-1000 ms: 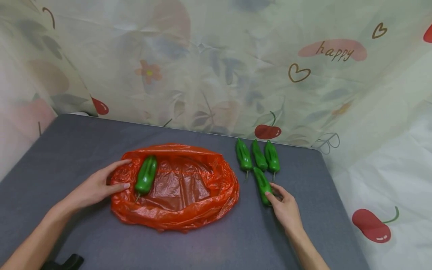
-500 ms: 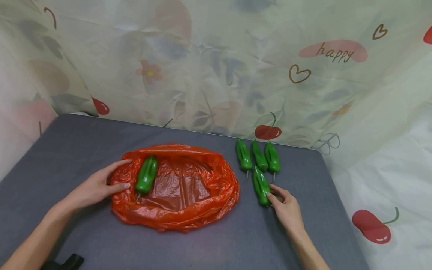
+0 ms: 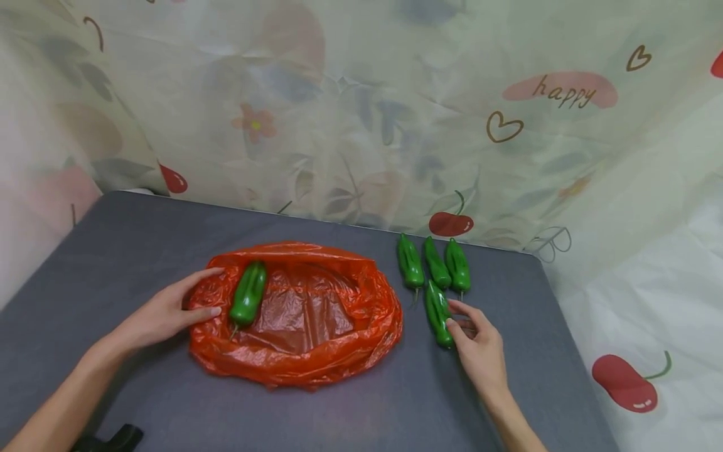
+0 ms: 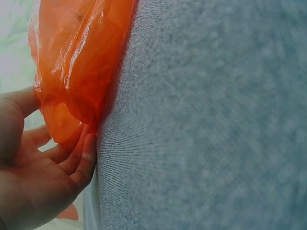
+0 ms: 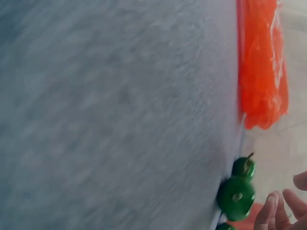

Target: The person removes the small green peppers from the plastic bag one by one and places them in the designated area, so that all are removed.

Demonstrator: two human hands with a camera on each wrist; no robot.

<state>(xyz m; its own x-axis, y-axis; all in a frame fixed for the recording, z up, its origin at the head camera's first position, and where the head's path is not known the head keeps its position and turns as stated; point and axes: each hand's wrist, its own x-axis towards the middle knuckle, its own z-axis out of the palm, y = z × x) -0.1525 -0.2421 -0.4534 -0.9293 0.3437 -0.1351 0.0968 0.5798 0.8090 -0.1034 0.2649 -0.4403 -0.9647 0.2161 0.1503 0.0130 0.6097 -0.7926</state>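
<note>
My left hand (image 3: 164, 309) holds the left edge of an orange-red plastic bag (image 3: 316, 371), thumb and fingers on its crumpled rim. In the left wrist view the fingers lie round the bag's (image 4: 72, 62) bunched edge. Spread wide, the bag's mouth has a green pepper (image 3: 248, 294) at its left side. My right hand (image 3: 480, 345) is at the right side of another green pepper (image 3: 437, 314) lying on the table. In the right wrist view, its fingertips look slightly apart from a round-ended green pepper (image 5: 235, 196), with nothing between thumb and fingers.
Beyond the right hand's pepper lie three more, a left one (image 3: 410, 262), a middle one (image 3: 436, 263) and a right one (image 3: 457, 263). A grey cloth covers the table (image 3: 339, 420). Printed curtains (image 3: 361, 125) hang behind it. A black object (image 3: 115, 439) lies at the lower left.
The pepper by my right hand has turned slightly and lies more upright in view. The right thumb has slid off it to its edge. My left hand stays on the bag.
</note>
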